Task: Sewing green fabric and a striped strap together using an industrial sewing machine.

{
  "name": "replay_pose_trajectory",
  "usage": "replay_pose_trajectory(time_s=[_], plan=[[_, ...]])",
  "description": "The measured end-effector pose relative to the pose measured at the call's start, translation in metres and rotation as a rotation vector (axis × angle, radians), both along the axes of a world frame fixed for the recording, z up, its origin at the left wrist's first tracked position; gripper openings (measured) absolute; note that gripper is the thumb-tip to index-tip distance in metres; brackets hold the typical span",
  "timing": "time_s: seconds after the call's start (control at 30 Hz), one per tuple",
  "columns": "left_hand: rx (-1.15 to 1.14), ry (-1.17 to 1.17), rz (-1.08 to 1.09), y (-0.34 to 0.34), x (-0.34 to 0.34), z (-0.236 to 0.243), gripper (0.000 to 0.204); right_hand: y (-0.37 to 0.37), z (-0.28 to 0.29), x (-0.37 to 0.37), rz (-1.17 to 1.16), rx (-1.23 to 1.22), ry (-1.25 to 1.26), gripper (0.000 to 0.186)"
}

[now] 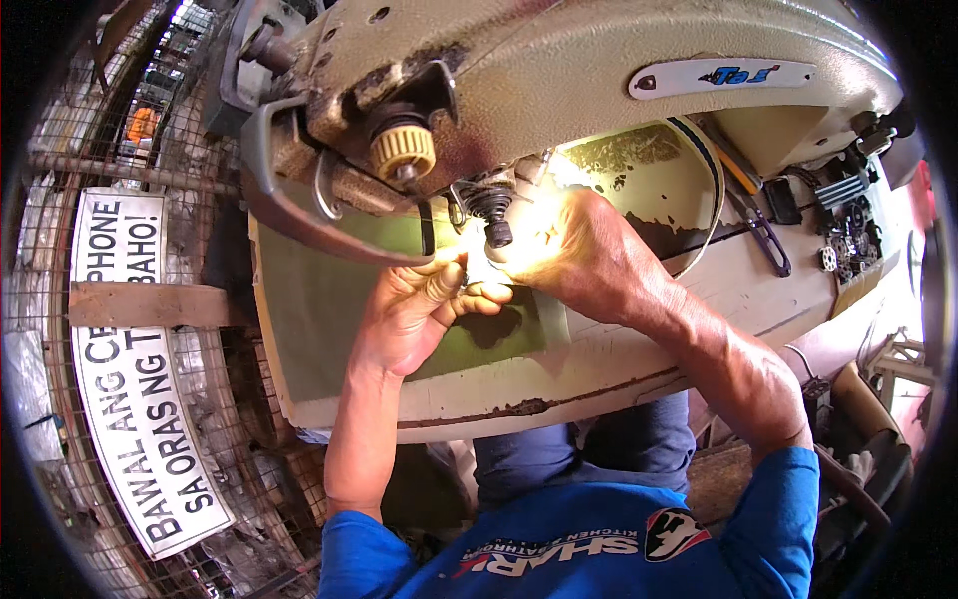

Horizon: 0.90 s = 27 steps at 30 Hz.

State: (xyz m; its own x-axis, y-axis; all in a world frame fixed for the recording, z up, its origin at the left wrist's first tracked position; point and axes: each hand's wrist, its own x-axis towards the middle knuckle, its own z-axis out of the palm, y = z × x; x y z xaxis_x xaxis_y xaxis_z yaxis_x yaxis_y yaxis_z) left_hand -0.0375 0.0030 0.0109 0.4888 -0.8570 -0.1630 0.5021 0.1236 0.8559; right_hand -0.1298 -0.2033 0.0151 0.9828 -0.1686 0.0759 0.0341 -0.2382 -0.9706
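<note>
A beige industrial sewing machine [519,95] arches over the table, its yellowed tension knob [403,152] facing me. Both of my hands meet below the machine's head, close to the dark spring-wound part [496,222]. My left hand [414,304] has thumb and index finger pinched together, the other fingers curled; what sits between the tips is too small to name. Opposite it, my right hand [589,255] is bent inward with fingers drawn together. Strong lamp glare washes out its fingertips and whatever they grip.
On the table's right lie a purple-handled tool [768,245], an orange-handled tool [736,168] and several small metal parts [853,240]. A curved metal guard [299,215] juts out left of my hands. Beyond the table's left edge stands wire mesh with a white sign [150,399].
</note>
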Motion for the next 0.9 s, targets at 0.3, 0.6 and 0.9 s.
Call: replay_pose_trajectory(time_s=[0.3, 0.6, 0.9], plan=[[0.007, 0.051, 0.076, 0.004, -0.002, -0.01, 0.027, 0.005, -0.007, 0.0, 0.007, 0.054, 0.037, 0.028], [0.05, 0.178, 0.111, 0.01, 0.005, -0.007, 0.03, 0.01, 0.009, -0.014, 0.006, -0.055, -0.054, 0.02], [0.083, 0.055, 0.058, 0.009, 0.005, -0.001, 0.032, 0.009, 0.017, -0.018, 0.041, -0.121, -0.119, 0.017]])
